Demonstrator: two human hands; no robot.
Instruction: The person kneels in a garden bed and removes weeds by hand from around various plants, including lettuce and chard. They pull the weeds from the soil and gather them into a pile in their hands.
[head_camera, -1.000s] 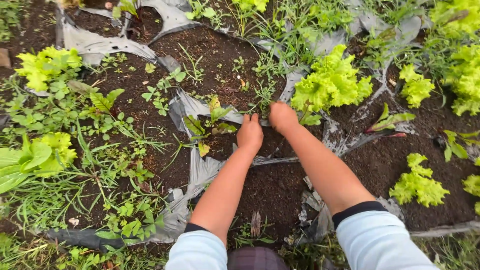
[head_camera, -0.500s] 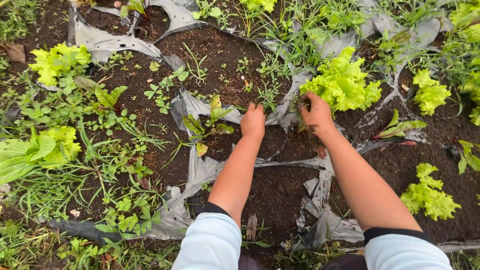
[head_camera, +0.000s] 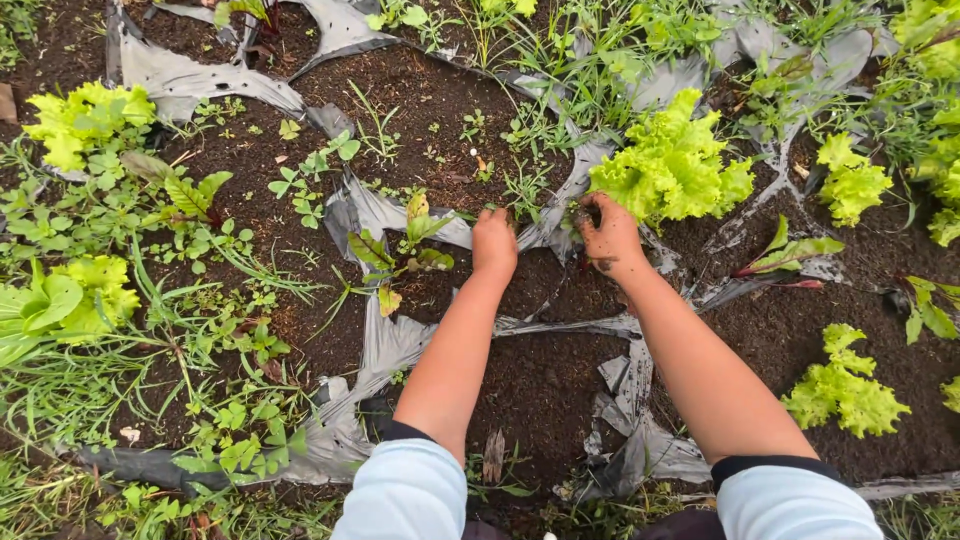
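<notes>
green weed clump (head_camera: 583, 213) inside right grip (head_camera: 610, 240)

Pale lettuce (head_camera: 82, 120) far left; small lettuce (head_camera: 843, 383) near right; red-stemmed seedling (head_camera: 790, 252) right; clover weeds (head_camera: 245, 440) near left.

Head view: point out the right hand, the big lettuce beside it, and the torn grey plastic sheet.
right hand (head_camera: 608, 238): head view, back of the soil-smeared hand.
big lettuce (head_camera: 672, 160): head view, middle of its frilly light-green leaves.
torn grey plastic sheet (head_camera: 392, 342): head view, bare strip left of the left forearm.
</notes>
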